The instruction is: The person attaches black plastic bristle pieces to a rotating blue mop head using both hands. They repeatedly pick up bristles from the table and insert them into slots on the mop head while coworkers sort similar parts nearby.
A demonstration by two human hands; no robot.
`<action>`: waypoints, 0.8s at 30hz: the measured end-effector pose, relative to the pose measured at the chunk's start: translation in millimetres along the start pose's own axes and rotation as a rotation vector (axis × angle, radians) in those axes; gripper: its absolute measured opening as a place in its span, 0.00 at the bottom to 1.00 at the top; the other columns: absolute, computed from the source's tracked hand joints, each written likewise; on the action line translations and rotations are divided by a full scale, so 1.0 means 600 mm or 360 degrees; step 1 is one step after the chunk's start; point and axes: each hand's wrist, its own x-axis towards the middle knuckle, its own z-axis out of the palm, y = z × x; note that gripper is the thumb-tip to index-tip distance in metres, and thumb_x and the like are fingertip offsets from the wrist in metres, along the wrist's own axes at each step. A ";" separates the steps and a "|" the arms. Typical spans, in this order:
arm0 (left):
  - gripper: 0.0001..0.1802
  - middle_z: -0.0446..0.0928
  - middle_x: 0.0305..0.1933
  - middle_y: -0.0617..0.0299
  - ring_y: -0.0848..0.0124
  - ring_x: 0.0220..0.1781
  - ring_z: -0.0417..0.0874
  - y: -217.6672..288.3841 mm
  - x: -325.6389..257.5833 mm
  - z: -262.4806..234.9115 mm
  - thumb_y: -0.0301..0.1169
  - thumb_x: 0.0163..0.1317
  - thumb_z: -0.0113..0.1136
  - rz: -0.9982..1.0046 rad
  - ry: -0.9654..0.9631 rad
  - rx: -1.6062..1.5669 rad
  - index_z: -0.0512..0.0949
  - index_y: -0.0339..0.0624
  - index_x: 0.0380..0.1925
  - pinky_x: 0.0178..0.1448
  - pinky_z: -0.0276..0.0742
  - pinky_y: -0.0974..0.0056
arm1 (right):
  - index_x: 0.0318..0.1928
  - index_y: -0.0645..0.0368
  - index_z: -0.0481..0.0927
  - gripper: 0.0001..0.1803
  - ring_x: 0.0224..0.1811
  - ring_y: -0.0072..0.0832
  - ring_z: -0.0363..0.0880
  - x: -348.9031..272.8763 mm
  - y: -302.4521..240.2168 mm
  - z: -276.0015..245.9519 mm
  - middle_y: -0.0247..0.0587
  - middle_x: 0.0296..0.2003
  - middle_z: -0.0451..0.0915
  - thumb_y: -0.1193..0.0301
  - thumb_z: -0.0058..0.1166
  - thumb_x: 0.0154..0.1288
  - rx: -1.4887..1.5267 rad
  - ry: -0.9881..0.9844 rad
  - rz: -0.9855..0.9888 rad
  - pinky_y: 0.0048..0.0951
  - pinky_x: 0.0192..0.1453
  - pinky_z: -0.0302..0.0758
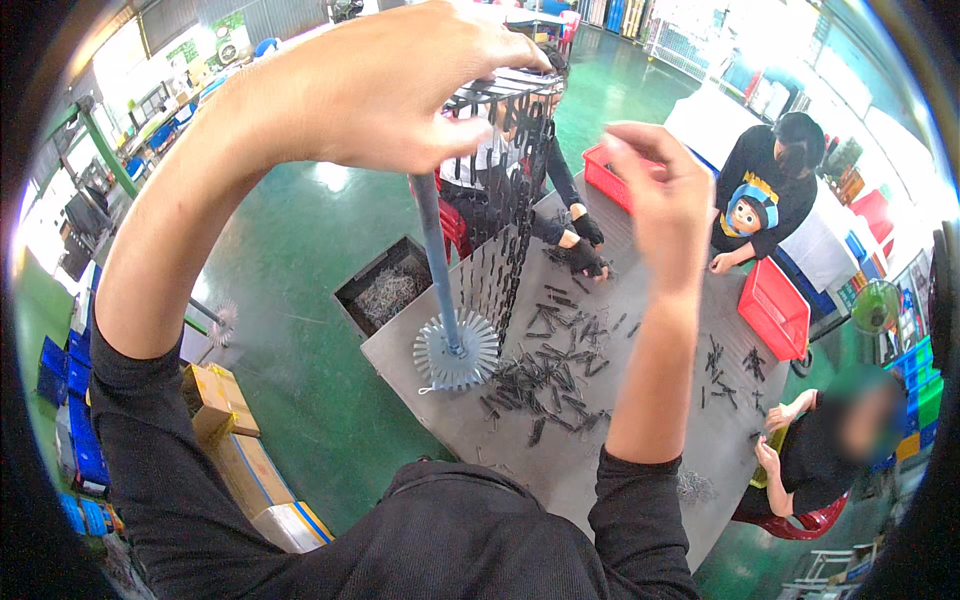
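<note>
1. Reaching up, my left hand (370,90) closes over the top ring of the rack (500,190), fingers curled down on its rim.
2. My right hand (660,195) is raised just right of the rack, apart from it, fingers bunched toward the thumb; whether it pinches a clip I cannot tell.
3. The rack stands upright on the table (640,440): a grey pole (432,250) rises from a round toothed base (457,352), and chains of black clips hang from the top ring down toward the base.
4. Loose clips (550,375) lie in a heap on the table just right of the base, with smaller scatters further right.
5. A dark bin (385,290) of thin metal pieces sits on the green floor left of the rack.
6. Beyond the rack, a person's gloved hands (585,245) rest on the table.
7. A red crate (772,308) sits well right of the rack at the table edge, with a second person standing behind it.
8. A third person sits at the table's near right corner.
9. Cardboard boxes (225,420) lie on the floor, well left of the base.
</note>
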 end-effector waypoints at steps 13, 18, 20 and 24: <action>0.19 0.79 0.45 0.47 0.53 0.49 0.78 0.002 0.021 0.025 0.20 0.48 0.55 0.0079 0.0090 0.0538 0.78 0.33 0.44 0.56 0.71 0.55 | 0.34 0.65 0.81 0.06 0.29 0.22 0.76 -0.007 -0.017 0.094 0.37 0.27 0.80 0.75 0.59 0.57 0.0573 0.0126 0.0151 0.23 0.37 0.71; 0.20 0.78 0.45 0.46 0.51 0.49 0.78 -0.016 0.018 0.031 0.18 0.48 0.53 0.0162 0.0183 0.0646 0.78 0.35 0.44 0.55 0.72 0.55 | 0.36 0.64 0.80 0.05 0.35 0.18 0.76 0.003 0.010 0.030 0.32 0.32 0.80 0.76 0.57 0.60 0.1302 -0.0238 0.0463 0.19 0.43 0.70; 0.20 0.78 0.45 0.47 0.51 0.49 0.78 -0.023 0.016 0.029 0.18 0.48 0.52 0.0182 0.0161 0.0614 0.78 0.35 0.44 0.55 0.72 0.54 | 0.37 0.64 0.81 0.06 0.36 0.17 0.76 0.006 0.038 -0.008 0.32 0.32 0.81 0.75 0.57 0.59 0.1320 -0.0327 0.0504 0.19 0.44 0.70; 0.20 0.78 0.46 0.47 0.51 0.51 0.77 -0.030 0.007 0.021 0.18 0.49 0.52 0.0204 0.0091 0.0395 0.77 0.36 0.46 0.55 0.72 0.55 | 0.37 0.63 0.82 0.09 0.34 0.17 0.76 0.021 0.055 -0.061 0.34 0.31 0.81 0.71 0.60 0.58 0.0469 -0.0207 0.0472 0.19 0.42 0.71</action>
